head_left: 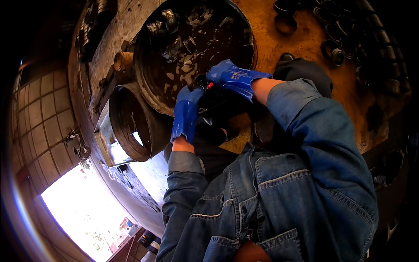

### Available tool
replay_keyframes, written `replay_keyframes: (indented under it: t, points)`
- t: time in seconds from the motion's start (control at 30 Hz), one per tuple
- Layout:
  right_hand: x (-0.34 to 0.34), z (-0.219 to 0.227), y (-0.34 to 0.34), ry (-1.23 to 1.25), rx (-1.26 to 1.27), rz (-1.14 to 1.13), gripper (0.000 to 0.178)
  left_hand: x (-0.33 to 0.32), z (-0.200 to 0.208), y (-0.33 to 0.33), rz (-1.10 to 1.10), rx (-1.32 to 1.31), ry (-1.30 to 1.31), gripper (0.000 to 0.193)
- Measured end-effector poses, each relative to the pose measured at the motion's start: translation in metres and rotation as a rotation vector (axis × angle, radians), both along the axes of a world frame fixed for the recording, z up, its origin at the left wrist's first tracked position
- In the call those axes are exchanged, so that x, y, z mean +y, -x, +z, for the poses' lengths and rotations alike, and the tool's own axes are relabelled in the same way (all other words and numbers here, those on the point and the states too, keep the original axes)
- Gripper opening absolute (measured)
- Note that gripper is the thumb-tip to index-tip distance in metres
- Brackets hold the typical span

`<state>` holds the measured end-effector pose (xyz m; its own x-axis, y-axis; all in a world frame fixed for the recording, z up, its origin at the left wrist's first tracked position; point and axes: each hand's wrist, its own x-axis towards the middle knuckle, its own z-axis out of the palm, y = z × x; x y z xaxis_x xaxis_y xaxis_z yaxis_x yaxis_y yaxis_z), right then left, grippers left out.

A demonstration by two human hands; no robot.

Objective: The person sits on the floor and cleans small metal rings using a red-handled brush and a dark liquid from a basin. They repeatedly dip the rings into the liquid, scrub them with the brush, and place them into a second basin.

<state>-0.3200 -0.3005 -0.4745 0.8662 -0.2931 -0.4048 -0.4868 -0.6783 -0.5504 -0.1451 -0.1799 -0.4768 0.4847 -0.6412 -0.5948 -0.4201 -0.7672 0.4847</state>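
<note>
Both hands wear blue rubber gloves and meet over the near edge of a large round basin [152,98] of dark liquid. My left hand [189,94] is closed around a small dark, round-looking part [199,81], mostly hidden by the gloves. Right beside it, my right hand [226,73] is curled shut at the same part. A small red piece [210,86], perhaps the end of a tool, shows between the two gloves; what it belongs to is hidden. Several wet metal parts [171,19] sit in the basin's far side, near a round, ring-like metal part [199,15].
Left of the basin stands a wide open drum [114,126], with a rusty cylindrical part [122,61] farther off. Several dark metal rings [286,24] lie on the brown floor [266,41] at the far right. A bright opening [78,209] is at lower left.
</note>
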Motion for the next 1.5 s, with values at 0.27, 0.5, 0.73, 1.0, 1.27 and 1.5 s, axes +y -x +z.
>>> replay_keyframes:
  t: [0.27,0.5,0.73,1.0,1.27,1.5]
  points:
    - [-0.011,-0.013,0.0,-0.13,-0.325,-0.304,0.027,-0.021,0.016,-0.006,-0.114,-0.064,-0.041,0.05]
    - [-0.003,-0.011,0.019,-0.464,-0.28,-0.502,0.041,-0.011,0.042,0.019,-0.273,-0.318,0.121,0.053]
    - [-0.034,0.013,0.033,-0.318,-0.026,-0.71,0.045,-0.004,0.018,0.012,-0.65,-0.595,0.076,0.054]
    - [-0.013,0.009,0.034,-0.477,-0.303,-0.535,0.061,0.013,-0.008,-0.023,-0.55,-0.695,0.39,0.052]
    - [0.003,0.019,0.035,-0.622,-0.366,-0.53,0.049,0.012,-0.001,-0.015,0.252,0.254,0.244,0.063]
    - [0.009,-0.055,0.008,-0.368,-0.405,-0.311,0.031,-0.023,-0.04,-0.041,-0.103,0.275,0.092,0.044]
